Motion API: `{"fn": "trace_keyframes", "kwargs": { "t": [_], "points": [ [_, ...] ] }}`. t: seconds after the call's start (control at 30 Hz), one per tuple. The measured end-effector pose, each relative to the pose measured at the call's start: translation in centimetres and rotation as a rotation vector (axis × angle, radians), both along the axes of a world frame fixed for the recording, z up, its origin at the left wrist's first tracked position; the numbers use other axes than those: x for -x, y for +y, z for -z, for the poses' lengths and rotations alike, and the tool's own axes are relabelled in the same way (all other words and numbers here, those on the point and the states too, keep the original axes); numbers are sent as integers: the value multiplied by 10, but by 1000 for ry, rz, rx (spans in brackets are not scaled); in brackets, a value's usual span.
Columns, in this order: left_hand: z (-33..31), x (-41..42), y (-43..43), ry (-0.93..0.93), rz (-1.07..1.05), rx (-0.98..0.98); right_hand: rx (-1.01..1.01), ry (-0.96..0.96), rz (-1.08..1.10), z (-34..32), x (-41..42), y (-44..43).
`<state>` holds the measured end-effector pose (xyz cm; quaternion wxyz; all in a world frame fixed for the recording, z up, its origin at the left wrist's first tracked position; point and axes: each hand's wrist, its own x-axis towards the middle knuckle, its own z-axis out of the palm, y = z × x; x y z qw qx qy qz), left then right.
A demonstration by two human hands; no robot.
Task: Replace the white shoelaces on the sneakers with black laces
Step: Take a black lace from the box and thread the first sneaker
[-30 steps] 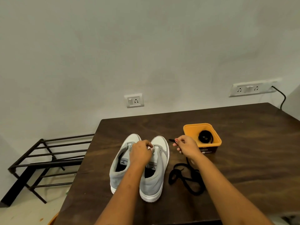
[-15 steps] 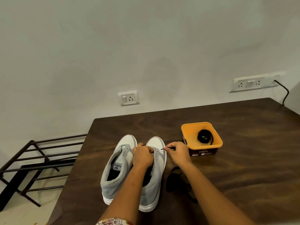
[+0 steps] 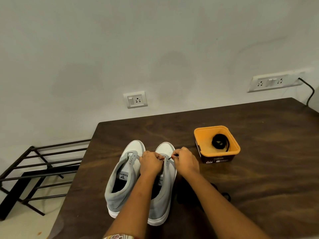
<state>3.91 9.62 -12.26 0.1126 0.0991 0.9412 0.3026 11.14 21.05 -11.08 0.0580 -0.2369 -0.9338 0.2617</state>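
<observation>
**Black lace tip held at the front eyelets of the right sneaker**

Two grey high-top sneakers stand side by side on a dark, wood-grained tabletop (image 3: 259,169), toes pointing at the wall. Their uppers look like soft, matte fabric. The toe caps are smooth, rounded and white, and the soles are thick and white. The left sneaker (image 3: 124,180) stands open, showing a dark inner lining, a printed label on its tongue and a row of small round eyelets.

The left hand (image 3: 151,163) rests on top of the right sneaker (image 3: 164,149), its fingers (image 3: 159,156) curled around the eyelet flap near the front. The right hand (image 3: 187,162) is just beside it. Its fingers (image 3: 174,155) are together, pinching the thin, stiff tip of a black lace (image 3: 170,157), which points at the front eyelets. I cannot tell whether the tip has entered a hole.

A dark tangle of lace (image 3: 226,198) lies on the tabletop just right of that sneaker, mostly hidden under the right forearm.

Further right stands a square orange tub (image 3: 198,135) of glossy plastic with rounded corners and a dark label on its side. It holds a coiled black lace (image 3: 220,144).

On the plain, pale wall are a white wall socket (image 3: 136,100) and a long white switch plate (image 3: 274,81) with a black cable (image 3: 310,90) hanging from it. A black metal rack (image 3: 43,169) of thin bars stands on the floor to the left. A patterned sleeve (image 3: 117,237) shows at the bottom edge.
</observation>
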Motion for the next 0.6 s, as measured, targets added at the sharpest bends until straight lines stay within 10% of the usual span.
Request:
{"fn": "trace_keyframes", "kwargs": {
  "t": [0.6],
  "points": [
    [-3, -5, 1, -123, -83, -122, 200, 18, 88, 12, 0, -3]
  ]
}}
